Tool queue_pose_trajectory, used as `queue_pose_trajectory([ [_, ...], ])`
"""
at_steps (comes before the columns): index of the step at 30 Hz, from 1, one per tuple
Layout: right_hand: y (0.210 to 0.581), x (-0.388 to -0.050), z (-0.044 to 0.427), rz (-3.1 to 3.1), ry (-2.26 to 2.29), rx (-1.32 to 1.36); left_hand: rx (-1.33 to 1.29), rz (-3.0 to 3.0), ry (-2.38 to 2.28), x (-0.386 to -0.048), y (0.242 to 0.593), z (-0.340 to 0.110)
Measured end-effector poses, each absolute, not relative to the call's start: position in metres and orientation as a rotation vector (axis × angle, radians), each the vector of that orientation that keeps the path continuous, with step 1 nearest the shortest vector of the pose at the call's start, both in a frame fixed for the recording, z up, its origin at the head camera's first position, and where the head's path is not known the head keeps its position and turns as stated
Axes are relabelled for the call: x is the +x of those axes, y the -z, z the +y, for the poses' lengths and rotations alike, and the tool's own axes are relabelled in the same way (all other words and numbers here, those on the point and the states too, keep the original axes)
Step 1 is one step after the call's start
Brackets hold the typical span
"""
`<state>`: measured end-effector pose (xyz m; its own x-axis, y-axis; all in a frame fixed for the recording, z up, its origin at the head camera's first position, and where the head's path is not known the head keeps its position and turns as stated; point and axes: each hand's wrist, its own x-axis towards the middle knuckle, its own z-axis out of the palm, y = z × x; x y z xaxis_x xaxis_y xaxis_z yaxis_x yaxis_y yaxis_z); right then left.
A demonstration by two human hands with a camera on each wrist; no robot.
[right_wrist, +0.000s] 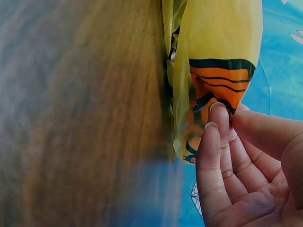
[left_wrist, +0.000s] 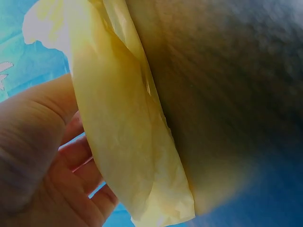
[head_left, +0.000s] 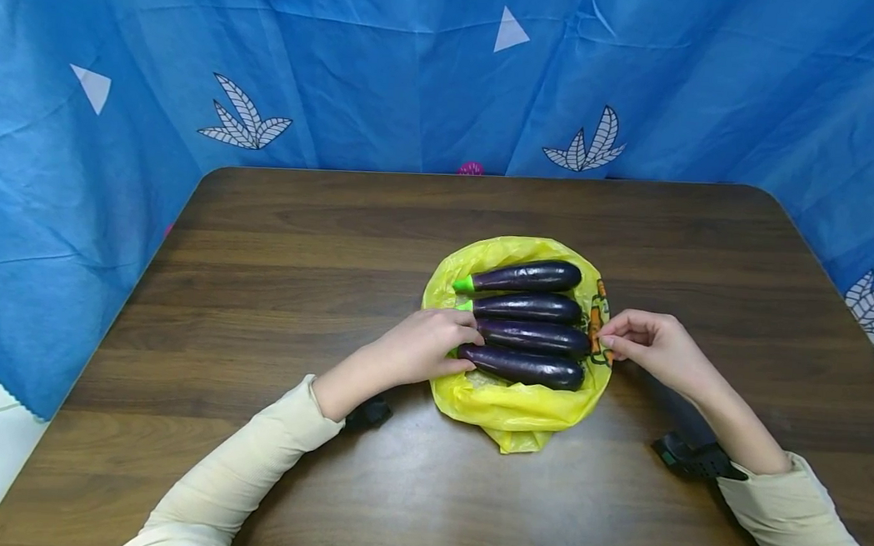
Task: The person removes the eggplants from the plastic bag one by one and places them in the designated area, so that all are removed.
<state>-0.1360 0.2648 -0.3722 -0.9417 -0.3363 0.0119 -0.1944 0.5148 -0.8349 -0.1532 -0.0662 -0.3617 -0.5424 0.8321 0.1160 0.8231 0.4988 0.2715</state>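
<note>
Several dark purple eggplants (head_left: 528,306) lie side by side in an opened yellow plastic bag (head_left: 519,407), their green stem ends to the left. My left hand (head_left: 432,345) reaches over the bag's left rim. Its thumb and fingers bend round the stem end of the nearest eggplant (head_left: 529,367), and the fingertips touch the one beyond. In the left wrist view the bag's wall (left_wrist: 118,127) hides those fingertips. On the opposite side, my right hand (head_left: 646,344) pinches the bag's rim at an orange and black print (right_wrist: 222,80) between thumb and fingers.
The bag stands on a brown wood-grain table (head_left: 293,298). A blue patterned curtain (head_left: 419,71) hangs behind the table and along its sides. Black wrist devices (head_left: 696,458) sit under both forearms.
</note>
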Motion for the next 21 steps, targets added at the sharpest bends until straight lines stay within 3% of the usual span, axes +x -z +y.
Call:
queue_pose_trajectory([
  [21, 0.3728, -0.1357, 0.2657, 2.577, 1.420, -0.428, 1.400, 2.518, -0.761, -0.1592, 0.3636, -0.0682],
])
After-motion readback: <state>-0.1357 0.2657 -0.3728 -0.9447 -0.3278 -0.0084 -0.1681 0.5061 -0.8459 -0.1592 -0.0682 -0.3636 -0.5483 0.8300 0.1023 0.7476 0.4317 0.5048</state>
